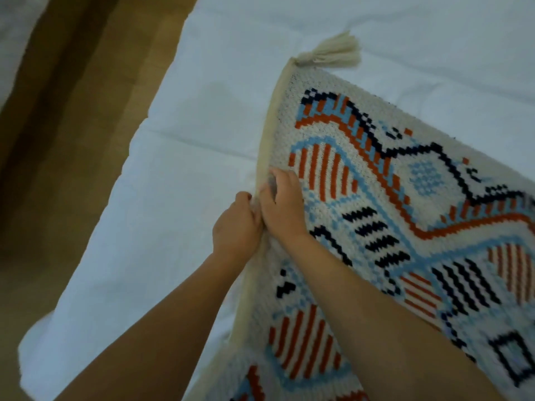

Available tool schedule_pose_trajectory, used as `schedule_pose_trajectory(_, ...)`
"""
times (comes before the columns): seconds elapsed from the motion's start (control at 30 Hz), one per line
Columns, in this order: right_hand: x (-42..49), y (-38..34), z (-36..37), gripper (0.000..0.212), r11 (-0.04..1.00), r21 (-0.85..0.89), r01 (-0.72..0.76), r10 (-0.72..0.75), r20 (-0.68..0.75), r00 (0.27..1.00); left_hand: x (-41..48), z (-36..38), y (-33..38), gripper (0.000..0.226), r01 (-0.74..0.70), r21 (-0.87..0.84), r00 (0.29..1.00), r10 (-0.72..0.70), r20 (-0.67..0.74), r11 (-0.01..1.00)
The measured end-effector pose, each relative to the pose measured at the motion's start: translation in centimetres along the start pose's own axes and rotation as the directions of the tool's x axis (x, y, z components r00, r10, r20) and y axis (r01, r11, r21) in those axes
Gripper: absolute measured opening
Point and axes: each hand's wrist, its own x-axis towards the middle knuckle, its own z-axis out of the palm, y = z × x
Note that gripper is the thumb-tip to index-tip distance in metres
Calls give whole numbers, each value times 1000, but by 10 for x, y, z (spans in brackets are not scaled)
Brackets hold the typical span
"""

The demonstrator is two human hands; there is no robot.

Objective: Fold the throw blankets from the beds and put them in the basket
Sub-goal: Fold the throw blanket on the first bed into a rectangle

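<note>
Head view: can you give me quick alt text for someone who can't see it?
Both hands, left hand and right hand, pinch the cream edge of a patterned knit throw blanket that lies on a white bed. A cream tassel hangs off its far corner, and brown floor shows on the left.

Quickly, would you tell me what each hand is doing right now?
Left hand: closed, gripping the blanket edge.
Right hand: closed, gripping the same edge right beside it.
</note>
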Motion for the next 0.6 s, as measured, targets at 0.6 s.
schedule_pose_trajectory(0.6,-116,-22,72,10,962,-267,-49,146,356,923,-194,3,-114,25,310,-108,951,-309,22,945)
